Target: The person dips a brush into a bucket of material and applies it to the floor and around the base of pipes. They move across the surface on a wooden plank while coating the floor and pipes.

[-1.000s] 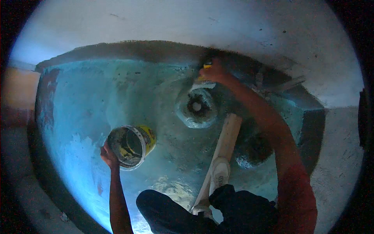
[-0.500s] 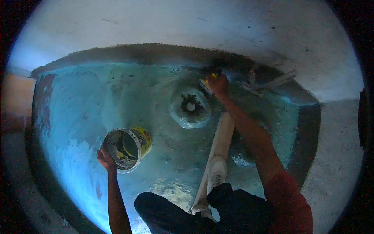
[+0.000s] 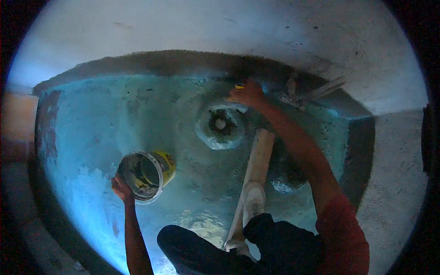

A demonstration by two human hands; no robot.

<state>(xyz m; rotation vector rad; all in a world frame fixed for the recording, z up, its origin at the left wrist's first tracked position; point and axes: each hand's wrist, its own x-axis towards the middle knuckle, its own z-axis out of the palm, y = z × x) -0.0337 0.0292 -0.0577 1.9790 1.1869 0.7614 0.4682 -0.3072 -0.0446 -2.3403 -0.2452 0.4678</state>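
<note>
My left hand (image 3: pixel 122 189) is closed round the rim of a tilted bucket (image 3: pixel 146 176) with a yellow label, whose open mouth shows grey residue inside. At the upper middle, my right hand (image 3: pixel 249 95) grips a small tool with a yellow handle (image 3: pixel 239 87); its working end is mostly hidden by my fingers. This hand is at the green-blue floor surface, near the dark band along the wall and just above a round raised ring (image 3: pixel 220 125) with a pale centre.
A long board (image 3: pixel 260 158) runs down the middle, with my shoe (image 3: pixel 253 200) on it. Strips of wood (image 3: pixel 326 88) lie at the upper right. A dark hollow (image 3: pixel 286 176) is right of the board. Pale walls (image 3: pixel 183 27) surround the floor.
My right hand has shifted slightly left and turned, so less of the tool shows. My left hand and the bucket sit almost as before, slightly further left in view.
</note>
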